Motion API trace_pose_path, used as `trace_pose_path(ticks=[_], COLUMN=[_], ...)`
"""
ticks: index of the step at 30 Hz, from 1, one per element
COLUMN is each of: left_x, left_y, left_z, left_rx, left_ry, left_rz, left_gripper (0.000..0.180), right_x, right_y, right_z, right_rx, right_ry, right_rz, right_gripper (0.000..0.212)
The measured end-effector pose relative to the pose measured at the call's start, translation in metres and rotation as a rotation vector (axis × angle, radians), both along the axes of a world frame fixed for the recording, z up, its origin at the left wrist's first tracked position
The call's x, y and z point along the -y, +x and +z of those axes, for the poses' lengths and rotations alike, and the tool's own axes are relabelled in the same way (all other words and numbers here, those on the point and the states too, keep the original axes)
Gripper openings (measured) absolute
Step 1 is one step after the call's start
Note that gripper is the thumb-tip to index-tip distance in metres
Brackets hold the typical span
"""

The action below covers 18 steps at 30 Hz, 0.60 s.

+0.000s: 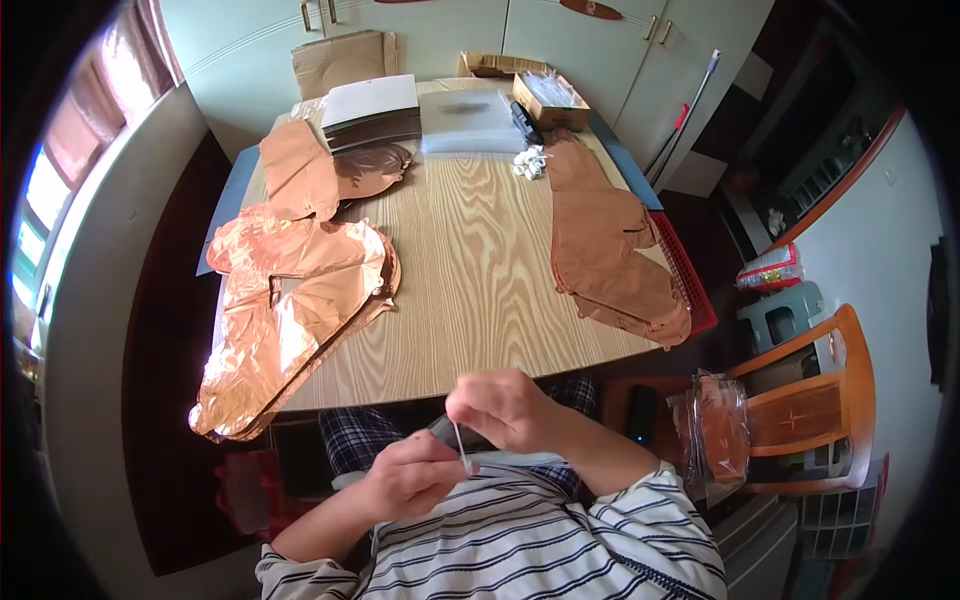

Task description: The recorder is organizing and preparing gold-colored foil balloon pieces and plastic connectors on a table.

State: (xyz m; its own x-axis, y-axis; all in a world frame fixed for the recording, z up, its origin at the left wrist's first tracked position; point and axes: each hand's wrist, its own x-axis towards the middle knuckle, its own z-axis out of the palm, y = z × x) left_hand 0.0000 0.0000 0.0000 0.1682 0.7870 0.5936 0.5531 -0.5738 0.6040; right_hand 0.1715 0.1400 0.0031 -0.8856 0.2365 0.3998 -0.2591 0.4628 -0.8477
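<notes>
A thin white string (460, 441) is stretched between my two hands, above my lap and just off the near edge of the table. My left hand (415, 474) pinches its lower end, where a small white bit shows at the fingertips. Higher and to the right, my right hand (502, 408) is closed on the upper end, with the fingers curled in. On the table's left lies a stack of shiny, flat copper-coloured foil balloons (300, 290). A duller stack of flat copper foil balloons (605, 230) lies along the right side.
Toward the back of the wooden table (470, 290) are a stack of white cards (370, 100), clear plastic sleeves (465, 125), a cardboard box of plastic bags (550, 92) and a white bundle (530, 162). A red basket (685, 270) and wooden chair (800, 410) stand right.
</notes>
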Motion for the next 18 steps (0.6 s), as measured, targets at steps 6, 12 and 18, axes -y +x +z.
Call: trace_pose_path(ticks=[6,12,18], left_x=[-0.006,-0.013,-0.008], left_y=[-0.008,-0.014,0.005], left_z=[-0.009,0.006,0.009], left_rx=[-0.013,0.237,0.246], left_ry=[-0.023,-0.036,-0.084], left_rz=[0.116,0.303,-0.074], left_gripper=[0.023,0.022,0.023], right_x=[0.014,0.015,-0.007], right_y=[0.005,0.002,0.005], right_z=[0.009,-0.004,0.002], right_rx=[-0.129,-0.048,0.071], right_ry=[0.042,0.085,0.008], right_rz=[0.11,0.173,-0.075], right_gripper=[0.01,0.01,0.014])
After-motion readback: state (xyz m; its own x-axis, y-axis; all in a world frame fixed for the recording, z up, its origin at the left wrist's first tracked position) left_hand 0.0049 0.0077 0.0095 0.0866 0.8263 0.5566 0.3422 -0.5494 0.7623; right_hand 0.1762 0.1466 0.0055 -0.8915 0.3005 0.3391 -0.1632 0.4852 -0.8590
